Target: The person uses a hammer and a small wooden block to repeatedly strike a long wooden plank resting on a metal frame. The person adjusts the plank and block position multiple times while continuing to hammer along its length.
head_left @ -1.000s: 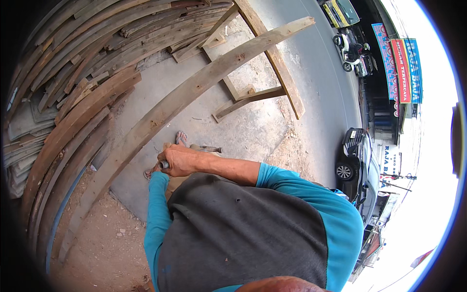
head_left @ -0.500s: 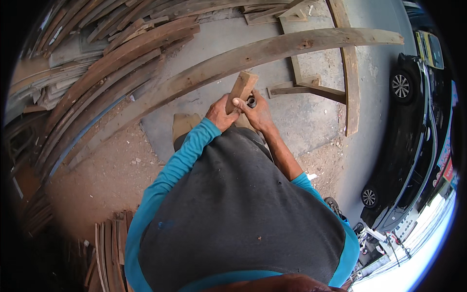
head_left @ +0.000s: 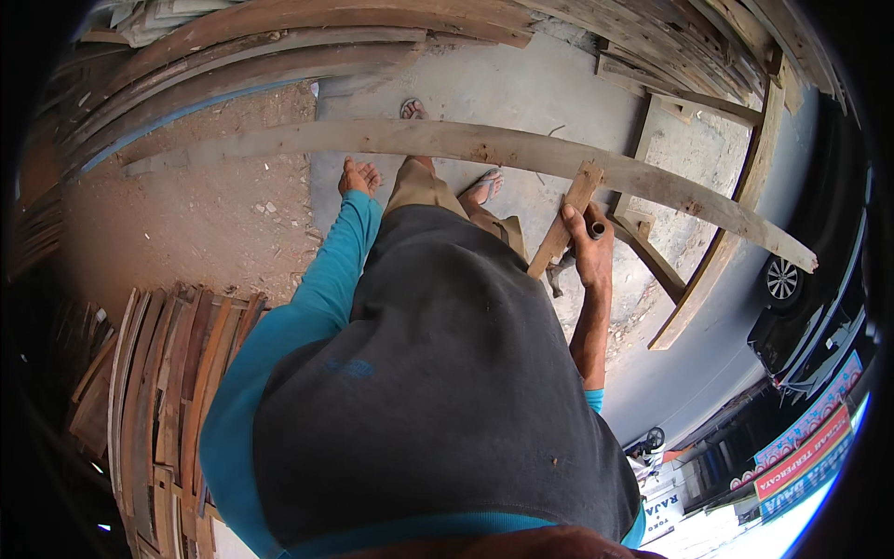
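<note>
My right hand (head_left: pixel 593 247) is closed around a short wood block (head_left: pixel 568 224), thumb pressed along its face. The same hand also grips a dark tool, whose round hollow end (head_left: pixel 596 228) sticks out by the fingers. A dark metal part (head_left: pixel 558 278), shaped like a hammer head, shows below the block. My left hand (head_left: pixel 359 177) hangs apart on the left, fingers loosely curled with nothing visible in them. Just beyond both hands runs a long wooden beam (head_left: pixel 410 138); the block's far end overlaps it in view, but I cannot tell whether they touch.
A wooden frame (head_left: pixel 722 252) stands at the right, under the beam's end. Stacked boards (head_left: pixel 307 42) fill the far side, and more upright planks (head_left: pixel 172 373) stand near left. A black car (head_left: pixel 801 317) is parked at the right. My sandalled foot (head_left: pixel 482 186) is on the concrete floor.
My left hand has let go of the block and moved left. The right hand has carried the block and tool to the right. The whole view has turned.
</note>
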`<state>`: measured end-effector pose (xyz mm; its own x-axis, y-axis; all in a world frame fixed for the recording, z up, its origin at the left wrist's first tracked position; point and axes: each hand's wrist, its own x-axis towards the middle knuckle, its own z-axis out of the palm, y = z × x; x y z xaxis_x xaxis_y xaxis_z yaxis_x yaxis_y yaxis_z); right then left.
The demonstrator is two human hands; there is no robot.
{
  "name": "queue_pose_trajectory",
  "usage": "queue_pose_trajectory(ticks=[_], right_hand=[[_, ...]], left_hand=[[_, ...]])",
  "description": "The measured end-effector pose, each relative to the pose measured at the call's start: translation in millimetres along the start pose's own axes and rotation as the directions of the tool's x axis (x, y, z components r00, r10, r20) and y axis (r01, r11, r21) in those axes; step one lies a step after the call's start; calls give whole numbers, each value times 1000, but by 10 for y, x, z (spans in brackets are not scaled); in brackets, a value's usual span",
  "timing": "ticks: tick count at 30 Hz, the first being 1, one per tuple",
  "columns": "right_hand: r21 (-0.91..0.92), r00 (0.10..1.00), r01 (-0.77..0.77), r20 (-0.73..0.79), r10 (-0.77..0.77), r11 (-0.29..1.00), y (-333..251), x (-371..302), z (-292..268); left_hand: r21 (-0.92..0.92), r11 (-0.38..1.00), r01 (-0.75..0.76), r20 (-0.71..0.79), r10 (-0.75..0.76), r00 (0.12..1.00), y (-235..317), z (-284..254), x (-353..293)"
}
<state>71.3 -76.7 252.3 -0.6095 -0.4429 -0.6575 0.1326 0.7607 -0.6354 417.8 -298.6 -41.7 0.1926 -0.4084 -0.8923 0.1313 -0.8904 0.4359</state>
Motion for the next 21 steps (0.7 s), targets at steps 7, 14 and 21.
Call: queue_pose_trajectory(ticks=[7,14,21], right_hand=[[-660,902,227,420,101,716,-1880,633,696],[-763,826,561,543,-151,321,-2855,1279,1055],[-706,701,702,660,-272,96,-3753,1626,663]], left_hand=[[-346,915,208,-100,-257,961,305,-516,898],[-510,802,312,-19,-373,928,153,-524,1094],[-423,862,278,44,-286,957,250,-487,1032]])
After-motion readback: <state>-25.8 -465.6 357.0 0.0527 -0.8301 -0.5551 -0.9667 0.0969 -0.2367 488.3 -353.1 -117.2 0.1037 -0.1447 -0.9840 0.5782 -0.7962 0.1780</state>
